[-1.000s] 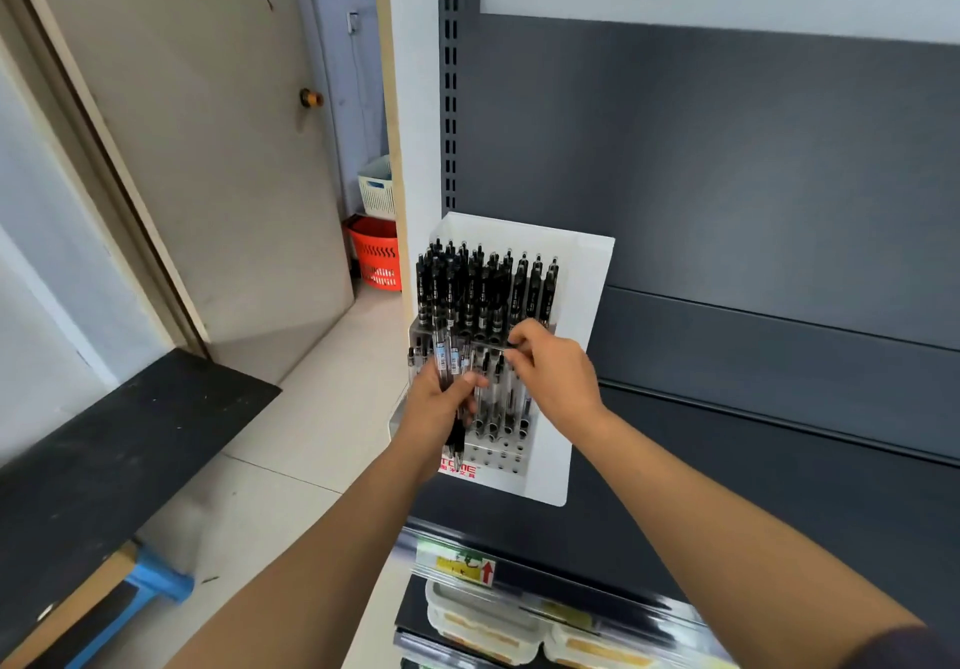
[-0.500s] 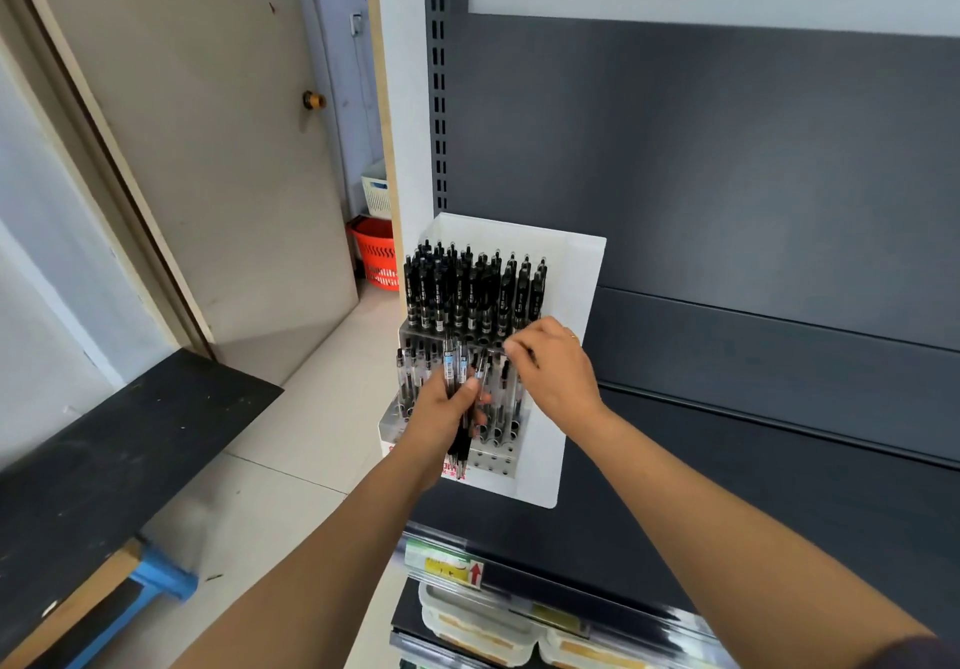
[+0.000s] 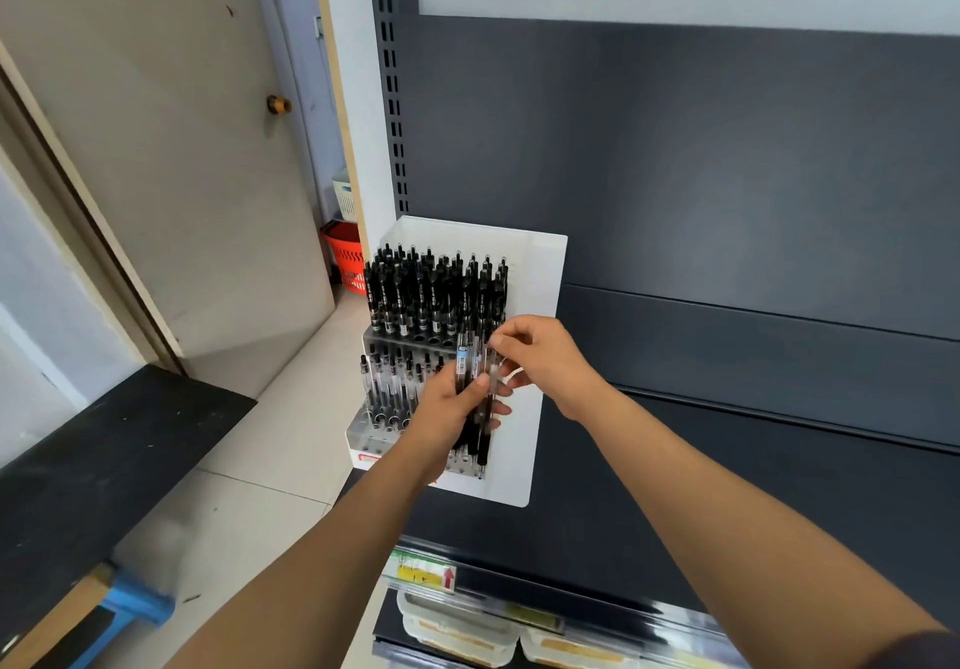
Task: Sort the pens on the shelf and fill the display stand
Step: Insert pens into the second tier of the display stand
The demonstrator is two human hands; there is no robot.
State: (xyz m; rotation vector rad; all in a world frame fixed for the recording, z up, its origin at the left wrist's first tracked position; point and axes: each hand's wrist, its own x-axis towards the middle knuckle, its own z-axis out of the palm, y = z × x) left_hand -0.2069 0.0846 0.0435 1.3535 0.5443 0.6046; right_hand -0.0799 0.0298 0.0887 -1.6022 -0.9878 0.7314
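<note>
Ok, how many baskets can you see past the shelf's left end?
2: an orange basket on the floor left of the slotted upright, a white basket just above it. Both partly hidden; more may be behind.

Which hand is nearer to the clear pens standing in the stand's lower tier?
Left. The left hand, gripping a bundle of pens, sits just right of the clear pens; the right hand is farther right, pinching at the bundle's top.

A single wide-angle view from a camera worn on the person's head, looking forward and down. It faces a dark shelf at close range, with the pen display stand near the centre. A door and floor lie to the left, farther off.
</note>
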